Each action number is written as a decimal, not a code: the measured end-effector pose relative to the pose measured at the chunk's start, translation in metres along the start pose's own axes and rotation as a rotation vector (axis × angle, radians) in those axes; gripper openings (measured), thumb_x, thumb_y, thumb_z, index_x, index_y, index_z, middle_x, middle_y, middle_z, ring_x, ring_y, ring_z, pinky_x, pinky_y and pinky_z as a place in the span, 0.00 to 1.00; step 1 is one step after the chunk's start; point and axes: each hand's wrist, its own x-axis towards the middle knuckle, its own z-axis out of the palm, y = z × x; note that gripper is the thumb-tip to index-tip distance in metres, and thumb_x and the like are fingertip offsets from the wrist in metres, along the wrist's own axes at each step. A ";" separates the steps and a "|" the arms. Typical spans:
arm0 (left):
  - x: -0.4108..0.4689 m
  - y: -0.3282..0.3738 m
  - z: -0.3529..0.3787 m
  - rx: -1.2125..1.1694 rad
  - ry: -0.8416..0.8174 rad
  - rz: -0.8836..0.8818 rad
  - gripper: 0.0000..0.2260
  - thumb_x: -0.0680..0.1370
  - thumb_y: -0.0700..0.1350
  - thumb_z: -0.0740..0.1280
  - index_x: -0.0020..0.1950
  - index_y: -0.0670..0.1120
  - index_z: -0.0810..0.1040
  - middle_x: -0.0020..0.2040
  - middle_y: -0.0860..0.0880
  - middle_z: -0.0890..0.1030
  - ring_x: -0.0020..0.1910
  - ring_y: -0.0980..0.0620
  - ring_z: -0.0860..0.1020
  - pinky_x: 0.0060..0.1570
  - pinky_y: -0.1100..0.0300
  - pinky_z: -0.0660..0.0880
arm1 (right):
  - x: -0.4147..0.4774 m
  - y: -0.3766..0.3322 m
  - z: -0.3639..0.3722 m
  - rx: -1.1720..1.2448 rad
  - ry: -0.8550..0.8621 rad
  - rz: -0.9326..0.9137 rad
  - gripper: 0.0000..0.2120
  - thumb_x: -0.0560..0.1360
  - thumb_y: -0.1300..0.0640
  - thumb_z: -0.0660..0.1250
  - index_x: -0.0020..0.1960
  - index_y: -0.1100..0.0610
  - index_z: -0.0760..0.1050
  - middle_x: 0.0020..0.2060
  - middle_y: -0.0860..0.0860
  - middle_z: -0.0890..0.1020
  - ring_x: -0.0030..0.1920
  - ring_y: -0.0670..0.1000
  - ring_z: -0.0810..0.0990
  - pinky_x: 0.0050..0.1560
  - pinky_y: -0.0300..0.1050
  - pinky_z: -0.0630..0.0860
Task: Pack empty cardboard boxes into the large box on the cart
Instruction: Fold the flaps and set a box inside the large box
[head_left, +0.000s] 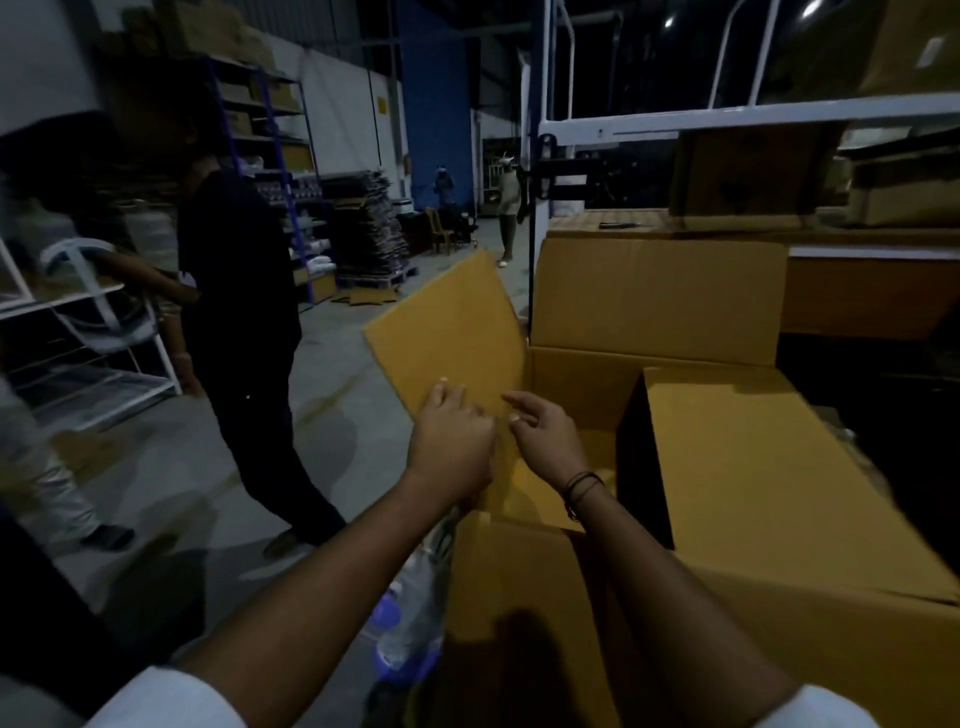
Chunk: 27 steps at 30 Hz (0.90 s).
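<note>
– Space, where do we have it?
– At the left inside the large box (571, 374); one smaller box (753, 457) of smooth brown cardboard fills its right side.
– And our two hands?
– Left hand (449, 441) presses flat fingers on the raised flap (447, 332); right hand (545, 436) hovers loosely curled, holding nothing.

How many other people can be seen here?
4: a person in black nearby, a blurred person at the left edge, two distant people down the aisle. Others may be hidden.

Left hand (451, 441) and right hand (546, 439) meet at the large box's (574, 387) flap (449, 325).
</note>
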 end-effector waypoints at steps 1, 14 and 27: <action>-0.001 -0.008 0.008 -0.026 -0.028 -0.006 0.15 0.82 0.53 0.62 0.63 0.48 0.81 0.63 0.47 0.81 0.71 0.40 0.70 0.76 0.40 0.57 | 0.002 0.000 0.008 -0.040 -0.027 0.008 0.17 0.83 0.58 0.63 0.70 0.49 0.77 0.63 0.50 0.80 0.60 0.54 0.82 0.47 0.47 0.81; 0.007 -0.024 0.065 -0.512 -0.157 -0.134 0.15 0.83 0.54 0.57 0.51 0.48 0.79 0.45 0.44 0.82 0.41 0.43 0.80 0.44 0.51 0.76 | 0.024 0.006 0.049 -0.346 -0.223 0.176 0.22 0.85 0.57 0.57 0.78 0.59 0.64 0.82 0.59 0.55 0.80 0.60 0.58 0.73 0.51 0.64; 0.052 0.097 0.021 -0.739 0.039 0.016 0.18 0.82 0.55 0.65 0.70 0.51 0.79 0.62 0.48 0.83 0.62 0.46 0.80 0.63 0.49 0.74 | -0.008 0.049 -0.049 -1.373 -0.208 0.526 0.33 0.85 0.47 0.53 0.82 0.64 0.47 0.80 0.66 0.40 0.80 0.67 0.35 0.79 0.63 0.37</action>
